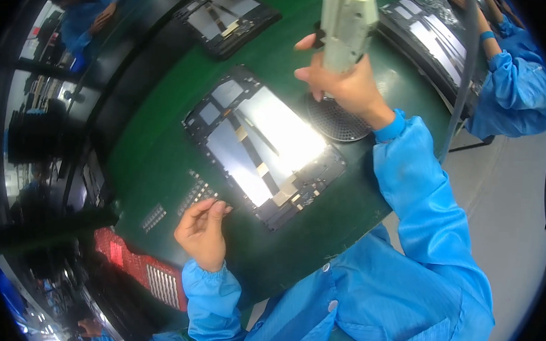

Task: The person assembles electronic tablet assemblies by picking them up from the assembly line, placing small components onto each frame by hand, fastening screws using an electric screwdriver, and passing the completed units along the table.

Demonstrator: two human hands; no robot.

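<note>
An opened tablet lies on the green mat, its silver battery panels, flat ribbon cables and black frame exposed. My right hand is wrapped around a pale grey-green power screwdriver, held upright beyond the tablet's right side. Its lower end is partly hidden by my hand, above a round black perforated dish. To the near left of the tablet, my left hand has thumb and fingertips pinched together; whatever they grip is too small to name. Rows of small metallic pieces lie just beyond those fingers.
Another opened tablet rests at the far side, and more open devices sit at the far right near a co-worker's blue sleeve. Red wrapping lies at the left table edge. A grey upright cable runs at right.
</note>
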